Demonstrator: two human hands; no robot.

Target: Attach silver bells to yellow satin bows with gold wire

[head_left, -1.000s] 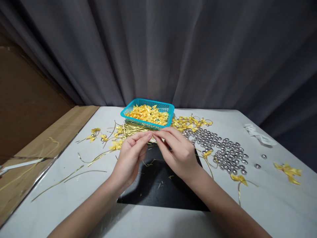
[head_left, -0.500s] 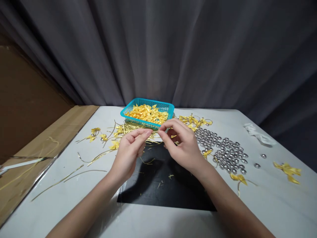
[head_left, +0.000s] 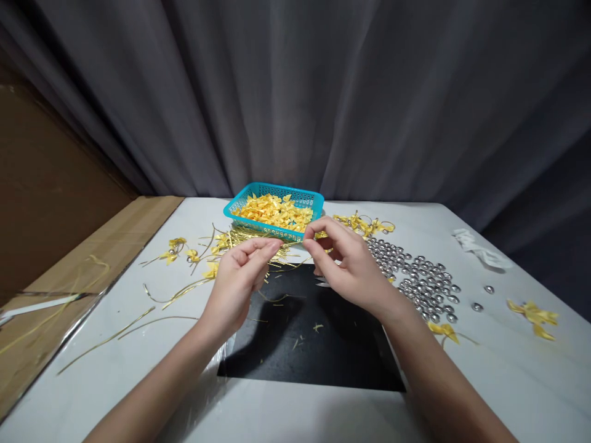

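My left hand (head_left: 242, 280) pinches one end of a thin gold cord (head_left: 292, 243) between thumb and forefinger. The other end is pinched by my right hand (head_left: 346, 264), so the cord spans the small gap between my fingertips. Both hands are above a black mat (head_left: 309, 344) with small gold scraps on it. Metal tips, perhaps of scissors, show under my right hand. Behind my hands lies a bundle of gold cords (head_left: 244, 235), partly hidden by my left hand.
A blue basket (head_left: 235, 217) of yellow ribbon bows stands at the back. Silver beads (head_left: 427, 286) spread on the right, near a white crumpled item (head_left: 482, 251). Bows and loose cords (head_left: 159, 324) lie left; cardboard (head_left: 104, 237) borders the table (head_left: 508, 375).
My right hand has moved slightly to the right, away from my left hand. The gap between the fingertips is wider, and the gold cord now shows in it.
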